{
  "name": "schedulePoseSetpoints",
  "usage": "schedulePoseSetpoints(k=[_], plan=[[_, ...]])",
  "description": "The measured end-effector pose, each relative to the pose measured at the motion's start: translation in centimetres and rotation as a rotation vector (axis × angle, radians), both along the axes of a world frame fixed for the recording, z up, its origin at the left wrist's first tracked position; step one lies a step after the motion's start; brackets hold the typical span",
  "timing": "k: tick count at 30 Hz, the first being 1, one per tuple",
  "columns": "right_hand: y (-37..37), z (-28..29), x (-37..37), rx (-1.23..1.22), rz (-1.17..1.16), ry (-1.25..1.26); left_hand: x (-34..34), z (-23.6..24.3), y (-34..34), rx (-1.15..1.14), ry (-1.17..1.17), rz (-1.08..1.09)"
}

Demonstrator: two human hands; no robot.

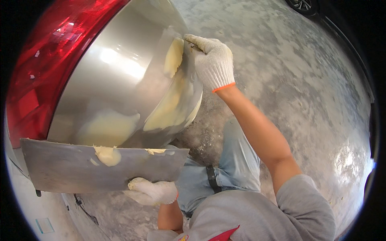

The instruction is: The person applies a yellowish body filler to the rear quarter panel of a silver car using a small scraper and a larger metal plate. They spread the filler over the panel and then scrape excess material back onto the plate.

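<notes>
My left hand (155, 192), in a white knit glove, grips the lower edge of a wide flat grey metal sheet (76, 170), thumb on its near face. A dollop of cream-coloured body filler (107, 156) clings to the sheet's top edge, with a smaller smear to its right. My right hand (213, 58), also gloved, is at the outer edge of a silver car body panel (116, 52). Its fingers are closed and point left; whatever they hold is hidden. Just left of the fingertips is a filler patch (174, 57). More pale filler (173, 104) covers the panel's curve below.
A red tail light (52, 60) borders the panel on the left. Grey, dusty, mottled floor (305, 100) spreads to the right. Another car's wheel (300, 5) shows at top right. My bent knee (237, 140) is close to the panel's lower edge.
</notes>
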State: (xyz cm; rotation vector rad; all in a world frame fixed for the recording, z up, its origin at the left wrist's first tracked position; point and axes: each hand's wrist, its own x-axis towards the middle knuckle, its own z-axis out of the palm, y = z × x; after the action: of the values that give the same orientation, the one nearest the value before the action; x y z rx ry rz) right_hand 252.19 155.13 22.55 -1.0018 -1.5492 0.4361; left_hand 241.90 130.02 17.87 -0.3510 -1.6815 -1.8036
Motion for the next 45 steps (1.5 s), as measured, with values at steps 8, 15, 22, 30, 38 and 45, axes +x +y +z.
schedulePoseSetpoints(k=[8, 15, 22, 30, 38, 45], plan=[[0.1, 0.1, -0.5, -0.127, 0.13, -0.02, -0.5, 0.0, -0.7, 0.001, -0.044, 0.057], [-5.4, -1.7, -0.7, 0.341, 0.016, -0.148, -0.4, 0.1, 0.7, 0.061, -0.099, -0.036], [-9.0, -1.4, -0.2, 0.445, 0.136, -0.184, -0.1, 0.9, 2.4, -0.007, -0.109, -0.005], [-14.0, -0.2, 8.0, 0.038, 0.877, 0.132, 2.2, 0.9, 4.3, -0.016, -0.021, 0.034], [-5.5, -2.5, 5.9, -0.253, 0.367, 0.135, -0.4, 1.7, 3.4, -0.494, 0.595, 0.478], [2.4, -3.7, -1.2, -0.089, 0.131, 0.34, 0.0, 1.7, 1.9, -0.146, 0.152, 0.099]])
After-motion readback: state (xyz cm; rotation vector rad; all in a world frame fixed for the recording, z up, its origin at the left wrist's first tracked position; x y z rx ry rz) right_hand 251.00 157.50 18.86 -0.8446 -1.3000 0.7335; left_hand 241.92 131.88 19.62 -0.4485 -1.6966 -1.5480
